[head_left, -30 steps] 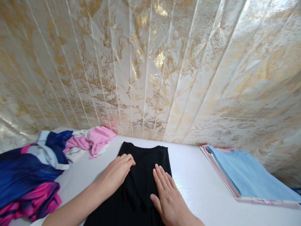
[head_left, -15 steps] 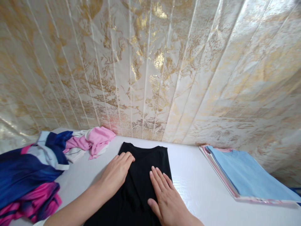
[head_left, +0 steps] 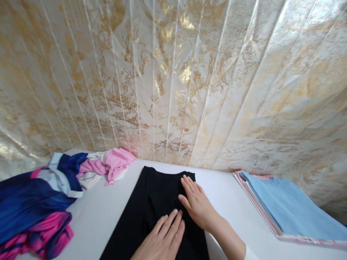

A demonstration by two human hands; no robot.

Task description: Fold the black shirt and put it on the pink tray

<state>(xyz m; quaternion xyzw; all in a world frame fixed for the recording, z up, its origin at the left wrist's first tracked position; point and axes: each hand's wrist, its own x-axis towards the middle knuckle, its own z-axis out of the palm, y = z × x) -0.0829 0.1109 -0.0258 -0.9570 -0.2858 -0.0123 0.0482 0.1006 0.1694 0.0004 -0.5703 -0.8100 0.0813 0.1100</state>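
A black shirt (head_left: pixel 162 187) lies spread on the white table in front of me, its curved neckline towards the wall and its sides folded inward. My left hand (head_left: pixel 164 236) rests flat on the lower middle of the cloth, fingers stretched out. Higher up, near the right shoulder edge, my right hand (head_left: pixel 196 202) lies with straight fingers and the thumb apart, palm down on the fabric. Neither hand grips anything. The near end of the shirt runs out of the picture.
On the left is a loose heap of clothes: a navy garment (head_left: pixel 24 202), a magenta one (head_left: pixel 38 234) and a pink one (head_left: pixel 118 162). A stack of folded clothes topped by a light blue shirt (head_left: pixel 292 206) sits right. A gold-patterned wall covering (head_left: pixel 173 90) stands behind the white table (head_left: pixel 94 213).
My left hand has moved from the upper left of the shirt down to its lower middle. My right hand has slid up towards the right shoulder edge.
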